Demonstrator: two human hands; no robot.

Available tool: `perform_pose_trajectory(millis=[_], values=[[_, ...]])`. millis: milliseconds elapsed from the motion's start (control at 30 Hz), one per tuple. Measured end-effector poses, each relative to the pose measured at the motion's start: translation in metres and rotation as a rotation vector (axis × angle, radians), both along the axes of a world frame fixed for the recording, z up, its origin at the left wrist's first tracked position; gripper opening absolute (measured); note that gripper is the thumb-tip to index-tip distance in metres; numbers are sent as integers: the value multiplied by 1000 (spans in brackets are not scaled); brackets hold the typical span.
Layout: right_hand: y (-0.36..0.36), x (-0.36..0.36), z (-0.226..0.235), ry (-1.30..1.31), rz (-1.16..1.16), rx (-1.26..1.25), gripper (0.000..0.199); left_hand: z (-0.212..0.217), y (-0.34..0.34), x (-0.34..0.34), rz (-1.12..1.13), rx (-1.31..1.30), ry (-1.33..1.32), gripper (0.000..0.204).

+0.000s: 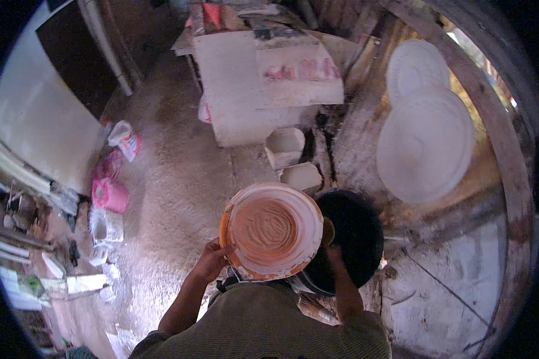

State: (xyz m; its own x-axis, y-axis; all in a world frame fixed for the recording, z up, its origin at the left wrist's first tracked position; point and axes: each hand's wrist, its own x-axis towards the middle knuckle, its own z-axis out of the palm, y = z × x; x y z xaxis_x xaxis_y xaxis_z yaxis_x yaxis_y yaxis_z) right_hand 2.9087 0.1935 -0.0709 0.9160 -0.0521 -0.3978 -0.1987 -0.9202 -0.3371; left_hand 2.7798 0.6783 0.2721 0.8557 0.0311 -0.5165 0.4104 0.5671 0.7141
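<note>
My left hand (211,258) grips the left rim of an orange basin (224,230), thumb over the edge. A pale crust coats the basin's inside, and ridged pinkish-white residue covers its bottom. Over the black bucket (365,239), to the basin's right, is my right hand (335,257), somewhat blurred. Its fingers close on a small yellowish round container (329,231), perhaps a cup, partly hidden by the basin's edge and dark shadow. What lies inside the black bucket is too dark to make out.
Two whitish pails (284,146) stand beyond the basin, before a board-covered table (233,78). Round white moulded discs (425,143) lean at the right. Pink sacks or containers (109,194) and a white pail (106,226) line the left side of the floor.
</note>
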Motion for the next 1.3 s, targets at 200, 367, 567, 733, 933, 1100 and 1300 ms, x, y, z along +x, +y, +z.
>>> perform_pose_trajectory(millis=[200,367,567,733,933,1100,1300], values=[[14,-28,225,-54,-56,250,31,11,-29,24,-259,30,43,33],[3,-51,320,-113,-529,611,34,7,-53,38,-380,5,53,27],[13,-63,397,-216,-646,720,34,38,-73,50,-437,1,24,31],[19,-69,422,-242,-570,369,42,32,-85,50,-482,-10,-29,35],[40,-75,432,-418,-389,83,42,20,-86,52,-483,34,-19,40],[47,-79,428,-599,-217,-120,40,4,-85,55,-482,-4,-56,40],[68,-88,429,-641,-95,-333,39,18,-83,49,-418,-27,-19,18]])
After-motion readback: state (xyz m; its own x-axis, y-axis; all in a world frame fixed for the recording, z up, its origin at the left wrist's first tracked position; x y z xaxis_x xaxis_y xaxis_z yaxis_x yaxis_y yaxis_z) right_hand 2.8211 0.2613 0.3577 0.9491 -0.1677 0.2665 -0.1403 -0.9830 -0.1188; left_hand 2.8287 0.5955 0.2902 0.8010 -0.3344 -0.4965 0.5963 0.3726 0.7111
